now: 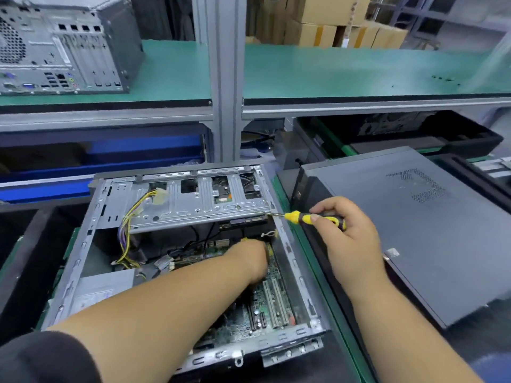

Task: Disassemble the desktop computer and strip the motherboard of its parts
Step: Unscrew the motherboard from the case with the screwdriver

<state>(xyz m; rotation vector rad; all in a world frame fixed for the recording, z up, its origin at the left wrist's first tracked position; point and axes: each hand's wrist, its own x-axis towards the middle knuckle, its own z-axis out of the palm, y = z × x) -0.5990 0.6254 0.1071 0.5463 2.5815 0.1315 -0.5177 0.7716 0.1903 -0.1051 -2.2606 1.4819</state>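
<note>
So the open desktop case (177, 258) is lying on its side near the front edge of the desk (318, 261), side panel off, guts facing up. The motherboard (265, 308) is sitting flat in the bottom of the case, toward its right wall, long side running front to back from where the person is standing. The left hand (249, 258) is reached down into the case, right at the far end of the board just under the silver drive cage (193, 200). Its fingers are tucked out of sight, so I honestly can't tell if it's gripping a connector or just feeling around. The right hand (343, 225) is up above the case's right edge, wrapped around the handle of a yellow-and-black screwdriver (312, 218), with the shaft pointing left and its tip about at the right end of the drive cage. So the left hand is clearly the one nearer the board, and the driver is aimed sideways over the cage, not down at the board. My guess is the next move is either pulling a cable off that far end or tipping the driver down onto a screw. A bundle of yellow and purple wires (127, 233) hangs on the case's left side. Another closed case (431, 225) is lying just right of this one.
</note>
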